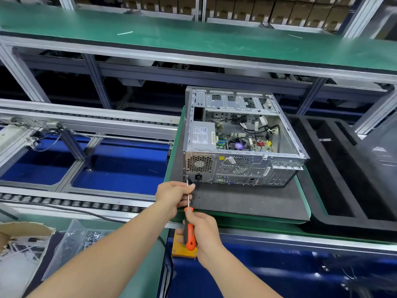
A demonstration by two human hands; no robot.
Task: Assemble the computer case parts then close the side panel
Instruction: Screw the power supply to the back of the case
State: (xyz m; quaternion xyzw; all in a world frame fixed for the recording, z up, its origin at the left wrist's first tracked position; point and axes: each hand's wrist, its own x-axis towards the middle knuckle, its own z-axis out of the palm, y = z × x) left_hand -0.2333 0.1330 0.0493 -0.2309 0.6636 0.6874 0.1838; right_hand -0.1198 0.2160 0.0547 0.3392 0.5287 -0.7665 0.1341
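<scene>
The step in hand seems to be driving a screw at the lower left rear corner of the computer case [240, 147], which lies open side up, right of the frame's centre, on a dark mat [247, 203]. The left hand [173, 195] pinches the shaft of the screwdriver [189, 231] and the right hand [205, 232] has its fingers wrapped around the orange handle. The next move probably needs a straight, steady turn.
</scene>
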